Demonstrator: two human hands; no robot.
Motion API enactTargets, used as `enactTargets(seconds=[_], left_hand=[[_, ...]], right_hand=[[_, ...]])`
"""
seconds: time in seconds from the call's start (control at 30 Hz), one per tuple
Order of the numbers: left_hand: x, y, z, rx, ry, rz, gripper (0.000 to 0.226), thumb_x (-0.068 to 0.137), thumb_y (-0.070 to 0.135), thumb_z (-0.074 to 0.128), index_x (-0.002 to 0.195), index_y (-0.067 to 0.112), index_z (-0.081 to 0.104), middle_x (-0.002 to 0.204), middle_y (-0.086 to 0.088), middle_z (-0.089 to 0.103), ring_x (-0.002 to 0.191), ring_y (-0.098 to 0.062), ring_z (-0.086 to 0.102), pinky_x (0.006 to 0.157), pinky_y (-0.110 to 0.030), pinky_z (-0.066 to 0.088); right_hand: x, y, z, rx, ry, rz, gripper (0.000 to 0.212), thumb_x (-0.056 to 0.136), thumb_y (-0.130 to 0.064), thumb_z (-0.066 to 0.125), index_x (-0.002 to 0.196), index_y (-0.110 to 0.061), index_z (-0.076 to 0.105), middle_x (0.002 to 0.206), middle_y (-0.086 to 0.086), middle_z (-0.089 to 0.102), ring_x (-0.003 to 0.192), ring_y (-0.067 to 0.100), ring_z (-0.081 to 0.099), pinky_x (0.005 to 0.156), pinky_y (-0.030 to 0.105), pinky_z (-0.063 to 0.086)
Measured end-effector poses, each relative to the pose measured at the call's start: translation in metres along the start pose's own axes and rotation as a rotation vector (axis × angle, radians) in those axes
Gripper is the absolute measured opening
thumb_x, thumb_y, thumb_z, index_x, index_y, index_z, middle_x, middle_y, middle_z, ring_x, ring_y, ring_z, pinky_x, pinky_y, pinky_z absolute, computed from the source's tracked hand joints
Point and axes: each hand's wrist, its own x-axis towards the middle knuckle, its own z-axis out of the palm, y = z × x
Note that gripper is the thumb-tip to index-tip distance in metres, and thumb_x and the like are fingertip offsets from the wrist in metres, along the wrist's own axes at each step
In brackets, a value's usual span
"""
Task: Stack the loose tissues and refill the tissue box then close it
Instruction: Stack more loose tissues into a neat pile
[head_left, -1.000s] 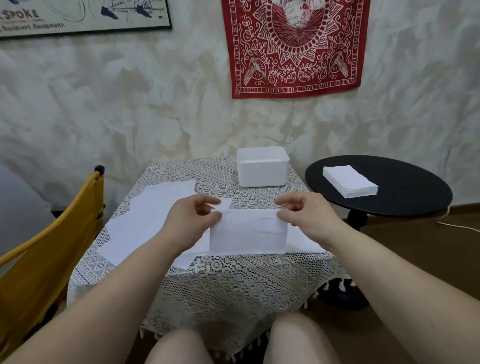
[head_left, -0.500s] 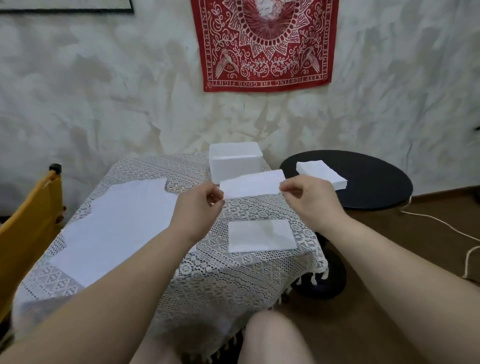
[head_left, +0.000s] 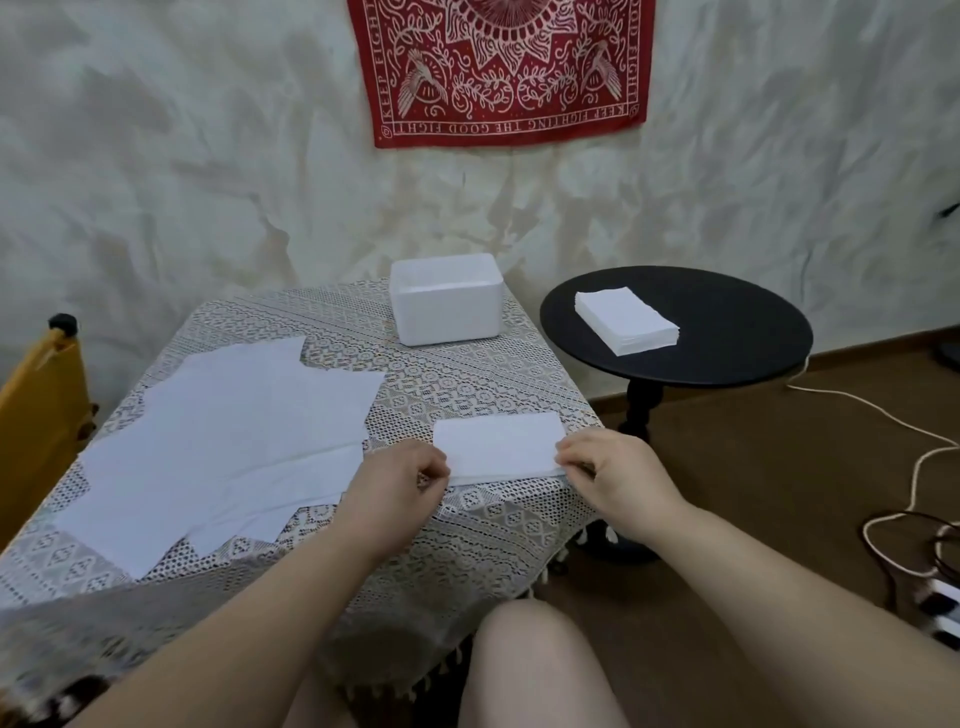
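Small stack of folded white tissues (head_left: 498, 447) at frame centre on lace-covered table (head_left: 467, 374), left hand (head_left: 397, 480) and right hand (head_left: 608, 467) apparently pinching its near corners, loose white tissues (head_left: 223, 441) centre-left, white rectangular tissue box (head_left: 447, 299) upper centre.

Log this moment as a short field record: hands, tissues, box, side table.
left hand: pinches the near-left corner of the small tissue stack
right hand: pinches the stack's near-right corner
small tissue stack: flat on the lace tablecloth, near the table's right edge
loose tissues: spread out, overlapping, left of the stack
tissue box: white, at the table's far side, untouched
round black side table: holds a taller tissue pile
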Motion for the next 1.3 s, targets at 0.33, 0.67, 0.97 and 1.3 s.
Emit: enactTargets(seconds=[0.33, 0.67, 0.97, 1.3], left_hand=[[-0.003, -0.004, 0.000, 0.073, 0.001, -0.048, 0.025, 0.079, 0.033, 0.070, 0.101, 0.021, 0.067, 0.089, 0.012, 0.055, 0.078, -0.007, 0.052, 0.074, -0.025, 0.046], [-0.006, -0.007, 0.001, 0.006, 0.025, -0.090, 0.027, 0.080, 0.034, 0.071, 0.104, 0.021, 0.070, 0.082, 0.016, 0.058, 0.076, -0.002, 0.053, 0.070, -0.014, 0.038], [-0.004, -0.012, 0.004, -0.004, -0.020, -0.068, 0.012, 0.081, 0.038, 0.070, 0.086, 0.028, 0.072, 0.088, 0.016, 0.060, 0.082, -0.003, 0.056, 0.073, -0.019, 0.043], [-0.006, -0.021, -0.012, 0.105, 0.040, -0.014, 0.022, 0.090, 0.038, 0.059, 0.104, 0.027, 0.071, 0.108, 0.011, 0.058, 0.103, -0.010, 0.051, 0.079, -0.022, 0.039]], right_hand=[[-0.001, 0.003, 0.001, -0.053, -0.018, 0.106, 0.033, 0.087, -0.037, 0.063, 0.113, -0.018, 0.067, 0.113, -0.004, 0.065, 0.107, 0.017, 0.051, 0.091, 0.030, 0.042], [0.003, 0.003, 0.001, -0.083, -0.041, 0.187, 0.032, 0.086, -0.040, 0.064, 0.111, -0.021, 0.068, 0.105, -0.007, 0.068, 0.105, 0.015, 0.050, 0.085, 0.030, 0.044], [0.001, 0.004, 0.003, -0.112, -0.022, 0.106, 0.020, 0.085, -0.036, 0.067, 0.094, -0.020, 0.075, 0.113, -0.005, 0.060, 0.104, 0.017, 0.049, 0.087, 0.026, 0.040], [0.017, -0.021, 0.002, -0.107, -0.014, 0.108, 0.022, 0.088, -0.037, 0.062, 0.096, -0.019, 0.073, 0.115, -0.005, 0.061, 0.112, 0.016, 0.047, 0.088, 0.027, 0.038]])
